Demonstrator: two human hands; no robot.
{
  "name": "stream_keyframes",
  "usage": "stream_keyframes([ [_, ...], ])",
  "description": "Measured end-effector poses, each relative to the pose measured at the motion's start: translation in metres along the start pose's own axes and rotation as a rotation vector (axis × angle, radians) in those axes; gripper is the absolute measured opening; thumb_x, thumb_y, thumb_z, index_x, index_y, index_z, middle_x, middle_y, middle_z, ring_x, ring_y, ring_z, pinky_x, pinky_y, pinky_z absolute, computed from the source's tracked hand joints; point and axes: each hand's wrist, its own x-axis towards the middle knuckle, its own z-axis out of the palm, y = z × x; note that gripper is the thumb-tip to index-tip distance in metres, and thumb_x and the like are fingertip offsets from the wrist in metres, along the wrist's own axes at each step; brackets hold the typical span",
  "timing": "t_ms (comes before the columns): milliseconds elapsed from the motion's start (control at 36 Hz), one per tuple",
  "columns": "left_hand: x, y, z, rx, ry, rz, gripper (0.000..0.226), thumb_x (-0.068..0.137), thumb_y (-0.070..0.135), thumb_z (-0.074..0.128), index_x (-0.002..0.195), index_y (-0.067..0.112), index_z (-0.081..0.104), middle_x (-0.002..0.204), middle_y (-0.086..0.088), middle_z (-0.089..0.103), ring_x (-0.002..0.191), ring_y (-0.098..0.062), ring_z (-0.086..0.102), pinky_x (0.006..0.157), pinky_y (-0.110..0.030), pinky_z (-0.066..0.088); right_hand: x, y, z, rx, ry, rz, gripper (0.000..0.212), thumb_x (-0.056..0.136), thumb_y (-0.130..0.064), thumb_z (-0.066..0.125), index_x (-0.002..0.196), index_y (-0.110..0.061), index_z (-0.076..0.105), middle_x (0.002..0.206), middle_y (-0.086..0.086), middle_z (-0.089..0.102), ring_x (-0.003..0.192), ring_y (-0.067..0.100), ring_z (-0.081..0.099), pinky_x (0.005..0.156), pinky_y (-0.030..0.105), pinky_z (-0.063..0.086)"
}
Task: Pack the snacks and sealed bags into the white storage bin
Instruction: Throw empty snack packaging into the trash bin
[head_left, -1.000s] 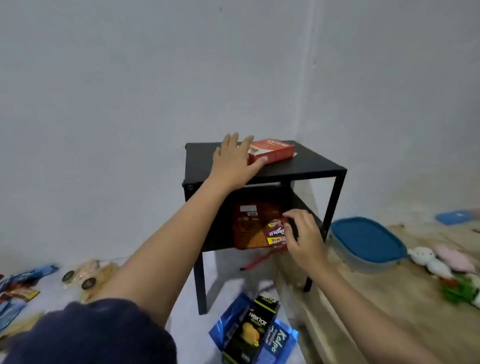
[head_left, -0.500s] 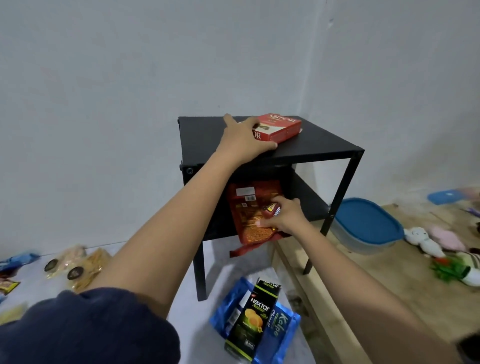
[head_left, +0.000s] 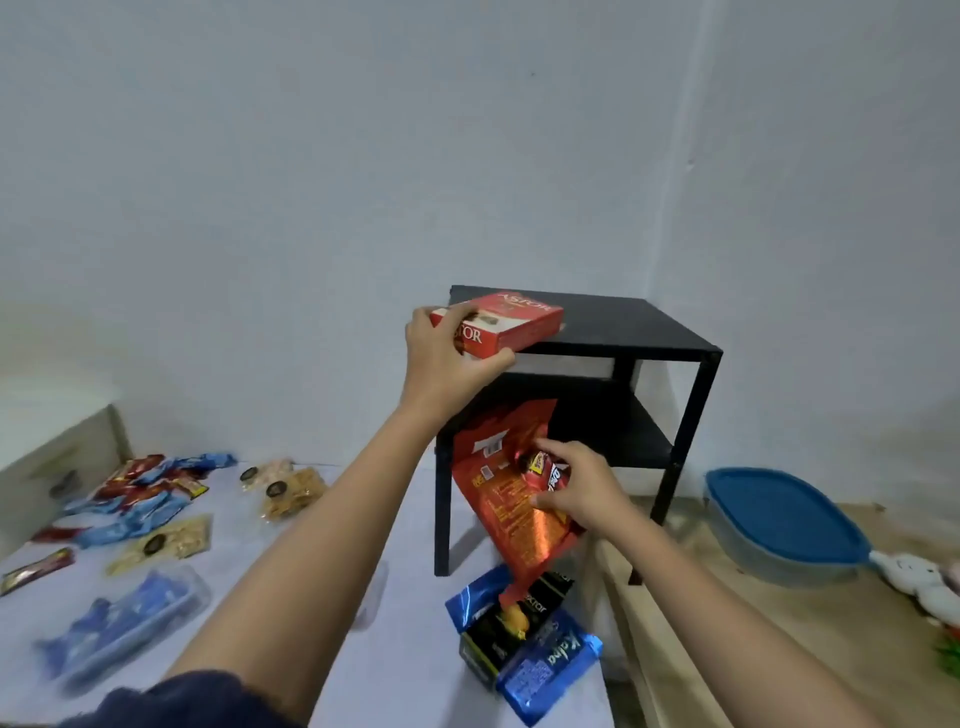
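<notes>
Red box (head_left: 506, 323) printed "ASTOR" on top and "TOR" on its near face, gripped by left hand (head_left: 451, 364) at near-left corner of black side table (head_left: 639, 332), thumb under the box's front edge, fingers over its left end; box overhangs the table edge toward the camera. Right hand (head_left: 579, 488) pinches a large orange-red foil bag (head_left: 511, 499) plus a small red packet (head_left: 545, 470) with partly readable white letters; bag hangs tilted in front of the table's lower shelf, back panel print too small to read. Below it on pale floor: black box (head_left: 511, 631) reading "...xtor" lying on blue bags, one (head_left: 553, 670) marked "Kalpa". White storage bin not identifiable in view. Left forearm stretched long and straight, dark sleeve (head_left: 171, 701) at bottom; right forearm comes in from lower right. Floor on the left scattered with blue and red wrappers (head_left: 140, 493), clear cookie packs (head_left: 283, 488), a clear blue-tinted tray (head_left: 124, 626). Open floor between left arm and table legs. Blue-lidded container (head_left: 784, 525) on wooden surface right of table, white plush toy (head_left: 919, 577) beside it
</notes>
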Motion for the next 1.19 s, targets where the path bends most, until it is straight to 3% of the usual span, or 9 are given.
stream_keyframes([
  [139, -0.065, -0.018, -0.076, 0.186, 0.16, -0.077, 0.064, 0.065, 0.041, 0.075, 0.123, 0.023, 0.052, 0.121, -0.005, 0.038, 0.119, -0.018, 0.037, 0.095, -0.023, 0.038, -0.026, -0.045, 0.032, 0.002, -0.154, -0.148, 0.075, 0.074, -0.013, 0.075, 0.137, -0.033, 0.039, 0.118, -0.004, 0.037, 0.114, 0.016, 0.042, 0.089, 0.033, 0.046],
  [361, -0.174, -0.067, -0.243, 0.464, 0.356, -0.316, 0.069, 0.057, 0.049, 0.074, 0.119, 0.024, 0.055, 0.116, -0.006, 0.042, 0.111, -0.023, 0.047, 0.096, -0.038, 0.046, -0.051, -0.154, 0.136, -0.005, -0.375, -0.396, 0.073, 0.071, -0.012, 0.078, 0.134, -0.024, 0.045, 0.121, 0.004, 0.044, 0.113, 0.019, 0.049, 0.088, 0.023, 0.041],
  [417, -0.204, -0.08, -0.287, 0.527, 0.432, -0.363, 0.067, 0.059, 0.041, 0.08, 0.119, 0.022, 0.056, 0.116, -0.007, 0.042, 0.112, -0.023, 0.045, 0.098, -0.034, 0.043, -0.059, -0.188, 0.172, -0.009, -0.422, -0.446, 0.074, 0.07, -0.012, 0.079, 0.134, -0.024, 0.045, 0.128, 0.005, 0.043, 0.12, 0.021, 0.046, 0.094, 0.027, 0.041],
  [611, -0.319, -0.126, -0.433, 0.726, 0.656, -0.589, 0.07, 0.059, 0.046, 0.077, 0.121, 0.021, 0.056, 0.113, -0.007, 0.042, 0.112, -0.022, 0.042, 0.099, -0.026, 0.036, -0.093, -0.313, 0.313, -0.063, -0.627, -0.643, 0.078, 0.067, -0.013, 0.081, 0.136, -0.021, 0.045, 0.132, 0.011, 0.044, 0.122, 0.026, 0.044, 0.101, 0.03, 0.037],
  [694, -0.366, -0.148, -0.495, 0.793, 0.741, -0.683, 0.077, 0.053, 0.058, 0.066, 0.119, 0.02, 0.057, 0.113, -0.008, 0.043, 0.112, -0.024, 0.044, 0.101, -0.031, 0.038, -0.115, -0.367, 0.375, -0.065, -0.714, -0.701, 0.078, 0.068, -0.012, 0.08, 0.137, -0.02, 0.043, 0.129, 0.013, 0.042, 0.12, 0.027, 0.043, 0.099, 0.028, 0.036],
  [833, -0.441, -0.174, -0.594, 0.866, 0.82, -0.871, 0.075, 0.057, 0.054, 0.066, 0.123, 0.022, 0.053, 0.121, -0.006, 0.039, 0.116, -0.023, 0.04, 0.1, -0.033, 0.04, -0.153, -0.461, 0.476, -0.081, -0.816, -0.802, 0.073, 0.068, -0.009, 0.078, 0.134, -0.017, 0.048, 0.126, 0.014, 0.045, 0.117, 0.026, 0.046, 0.09, 0.02, 0.033],
  [1000, -0.522, -0.192, -0.695, 0.962, 0.946, -1.07, 0.072, 0.064, 0.044, 0.075, 0.127, 0.022, 0.049, 0.129, -0.004, 0.035, 0.121, -0.022, 0.034, 0.101, -0.034, 0.037, -0.217, -0.563, 0.584, -0.064, -0.923, -0.838, 0.071, 0.073, -0.004, 0.075, 0.135, -0.02, 0.044, 0.134, 0.011, 0.039, 0.126, 0.029, 0.042, 0.101, 0.038, 0.042],
  [1194, -0.587, -0.227, -0.769, 0.957, 1.085, -1.226, 0.074, 0.063, 0.044, 0.076, 0.128, 0.02, 0.049, 0.13, -0.006, 0.035, 0.122, -0.022, 0.035, 0.1, -0.034, 0.04, -0.266, -0.648, 0.703, -0.123, -1.033, -0.895, 0.07, 0.073, -0.002, 0.074, 0.134, -0.019, 0.044, 0.129, 0.01, 0.04, 0.119, 0.029, 0.048, 0.097, 0.037, 0.047],
])
